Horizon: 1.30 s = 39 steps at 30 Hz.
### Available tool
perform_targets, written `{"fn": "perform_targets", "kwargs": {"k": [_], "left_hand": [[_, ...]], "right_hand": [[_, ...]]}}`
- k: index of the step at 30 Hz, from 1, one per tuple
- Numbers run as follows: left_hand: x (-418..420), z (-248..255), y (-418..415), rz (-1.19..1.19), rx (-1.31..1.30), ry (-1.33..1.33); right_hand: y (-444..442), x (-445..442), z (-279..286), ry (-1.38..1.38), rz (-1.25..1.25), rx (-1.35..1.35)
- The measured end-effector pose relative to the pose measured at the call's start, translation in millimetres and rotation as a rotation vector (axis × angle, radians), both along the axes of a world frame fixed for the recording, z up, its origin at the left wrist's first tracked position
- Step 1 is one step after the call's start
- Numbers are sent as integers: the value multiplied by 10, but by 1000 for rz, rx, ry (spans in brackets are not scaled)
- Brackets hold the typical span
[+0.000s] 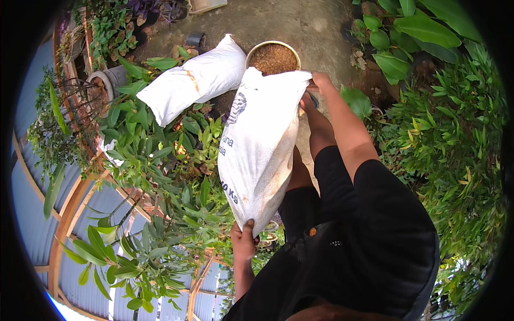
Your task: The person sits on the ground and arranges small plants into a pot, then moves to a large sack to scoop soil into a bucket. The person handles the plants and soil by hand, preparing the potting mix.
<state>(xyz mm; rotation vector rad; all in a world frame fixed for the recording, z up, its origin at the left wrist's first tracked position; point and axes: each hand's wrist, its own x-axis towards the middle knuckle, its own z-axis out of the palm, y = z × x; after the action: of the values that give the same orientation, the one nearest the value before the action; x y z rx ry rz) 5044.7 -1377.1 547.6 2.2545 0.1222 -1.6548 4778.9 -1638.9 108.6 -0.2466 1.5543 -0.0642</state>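
A white woven sack (pixel 261 140) with dark printing hangs in front of me, stretched between my two hands. My left hand (pixel 244 240) grips its lower corner, thumb on top. At the opposite end, my right hand (pixel 319 83) holds the corner beside the sack's mouth. That mouth lies over the near rim of a round tub (pixel 299 60), which holds brown, grainy material (pixel 273 58). Whether anything is flowing from the sack is hidden. A second full white sack (pixel 204 76) lies on its side just left of the tub.
Leafy potted plants (pixel 160 152) crowd the left, with a grey pot (pixel 110 82) among them. Dense shrubs (pixel 453 144) line the right. A concrete path (pixel 317 20) runs beyond the tub, and a pale box (pixel 207 5) stands at the top edge.
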Motion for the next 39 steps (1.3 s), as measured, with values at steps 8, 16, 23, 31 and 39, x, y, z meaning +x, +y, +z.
{"fn": "perform_targets", "kwargs": {"k": [8,16,23,31,39], "left_hand": [[0,-193,69,-26,29,-30],[-259,-502,331,-14,48,-54],[-396,-471,491,66,48,-45],[-397,-1815,1138,36,-8,-59],[-254,-3586,1681,97,-27,-60]], "right_hand": [[147,36,177,6,67,33],[710,208,283,-24,245,100],[642,127,628,-99,223,44],[700,106,676,-173,68,-72],[1028,168,934,-113,85,-104]]}}
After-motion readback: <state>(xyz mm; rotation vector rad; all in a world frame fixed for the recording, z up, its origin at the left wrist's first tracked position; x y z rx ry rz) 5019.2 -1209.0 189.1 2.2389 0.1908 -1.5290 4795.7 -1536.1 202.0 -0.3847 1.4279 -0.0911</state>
